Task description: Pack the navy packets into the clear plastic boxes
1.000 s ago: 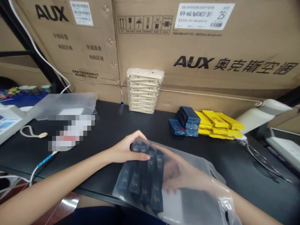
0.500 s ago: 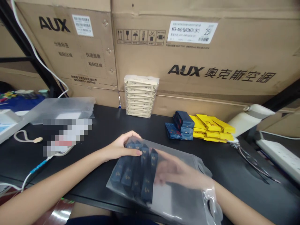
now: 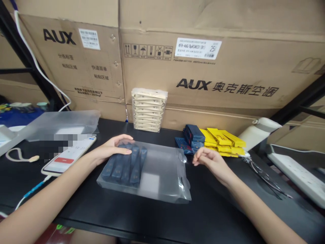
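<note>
My left hand [image 3: 115, 149] grips the closed end of a clear frosted plastic bag [image 3: 162, 162], its thumb lying on top and its fingers round the far side. Inside the bag, several dark blue packets [image 3: 124, 166] stand side by side under that hand. A white patch shows through the bag beside them. My right hand [image 3: 209, 162] is in the air just right of the bag's handle end, apart from it, fingers loosely bent and nothing visible in them. Close behind the right hand lies a small stack of dark blue packets [image 3: 194, 135].
Yellow packets [image 3: 223, 140] adjoin the blue stack, with a white bottle [image 3: 261, 134] and glasses [image 3: 266, 178] to the right. A filled bag of cream packets [image 3: 147, 110] leans on the cardboard box [image 3: 228, 101]. At left are a phone [image 3: 68, 156] and empty-looking bags [image 3: 66, 123].
My right hand has come out of the bag and moved right toward the blue stack. The bag, with my left hand on it, has shifted left and now lies flatter on the table.
</note>
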### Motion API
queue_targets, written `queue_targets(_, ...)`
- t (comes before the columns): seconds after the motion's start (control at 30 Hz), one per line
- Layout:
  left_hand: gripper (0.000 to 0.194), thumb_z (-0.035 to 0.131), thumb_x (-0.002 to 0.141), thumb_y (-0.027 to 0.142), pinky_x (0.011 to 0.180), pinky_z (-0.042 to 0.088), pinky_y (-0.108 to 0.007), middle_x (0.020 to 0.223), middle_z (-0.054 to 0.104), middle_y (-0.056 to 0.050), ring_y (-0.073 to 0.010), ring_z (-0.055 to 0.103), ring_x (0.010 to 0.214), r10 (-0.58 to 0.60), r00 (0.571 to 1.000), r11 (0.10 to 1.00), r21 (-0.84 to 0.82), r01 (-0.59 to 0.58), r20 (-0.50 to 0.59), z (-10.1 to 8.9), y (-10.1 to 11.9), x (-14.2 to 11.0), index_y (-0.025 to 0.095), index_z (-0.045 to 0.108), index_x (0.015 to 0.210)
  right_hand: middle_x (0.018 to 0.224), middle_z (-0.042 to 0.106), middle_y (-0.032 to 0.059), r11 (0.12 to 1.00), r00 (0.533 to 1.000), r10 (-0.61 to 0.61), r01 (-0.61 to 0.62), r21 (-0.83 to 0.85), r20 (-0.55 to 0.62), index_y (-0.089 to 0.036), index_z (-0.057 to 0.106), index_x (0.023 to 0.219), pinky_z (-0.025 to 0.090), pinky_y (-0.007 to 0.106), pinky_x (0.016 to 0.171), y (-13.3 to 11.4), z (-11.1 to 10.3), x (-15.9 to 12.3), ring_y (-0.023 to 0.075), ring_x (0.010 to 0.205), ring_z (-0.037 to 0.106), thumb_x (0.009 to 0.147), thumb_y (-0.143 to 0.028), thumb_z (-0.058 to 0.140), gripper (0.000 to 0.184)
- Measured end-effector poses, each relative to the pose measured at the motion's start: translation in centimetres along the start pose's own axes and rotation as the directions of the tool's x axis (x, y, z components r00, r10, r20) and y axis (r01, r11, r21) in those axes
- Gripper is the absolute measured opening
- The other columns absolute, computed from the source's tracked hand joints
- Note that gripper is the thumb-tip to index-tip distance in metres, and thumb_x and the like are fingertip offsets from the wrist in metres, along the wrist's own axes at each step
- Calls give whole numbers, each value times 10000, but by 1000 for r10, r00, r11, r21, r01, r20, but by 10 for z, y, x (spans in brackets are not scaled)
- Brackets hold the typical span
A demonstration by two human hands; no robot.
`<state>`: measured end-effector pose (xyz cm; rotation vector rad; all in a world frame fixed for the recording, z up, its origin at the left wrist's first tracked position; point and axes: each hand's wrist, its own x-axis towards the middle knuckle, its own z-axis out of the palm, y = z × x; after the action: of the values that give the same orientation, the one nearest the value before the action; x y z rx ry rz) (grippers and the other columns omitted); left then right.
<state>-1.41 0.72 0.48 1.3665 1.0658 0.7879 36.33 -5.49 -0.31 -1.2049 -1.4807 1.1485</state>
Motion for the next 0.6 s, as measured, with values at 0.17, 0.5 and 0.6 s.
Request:
queue_targets(0.17,627,865,496,297,1099,353,-395,1275,599,-77,-256,490,1273,41,980,999,-26,-47,-194,-5,-5,7,211,619,1066,883,653,61,861,969,-233,169,-479,-76,-181,606,1037,464,239,537,11,-4,2,122,653,585,839,-313,554,244)
queue_targets(0.5,772,895,468,301,910,529,-338,1239,628,-58,-250,615,1127,-84,933,985,-169,26,-349,-7,-6,10,258,582,1172,961,680,61,583,925,-368,305,-753,90,-194,538,1219,498,264,564,19,3,-1,82,496,514,858,-406,582,420)
queue_targets(0.6,733,898,460,291,855,548,-304,1212,644,-49,-228,642,1069,-91,927,981,-191,22,-364,-6,-6,10,253,608,1133,1145,617,98,420,881,-456,341,-841,129,-213,546,1212,545,312,719,12,2,-3,162,784,643,829,-433,619,448)
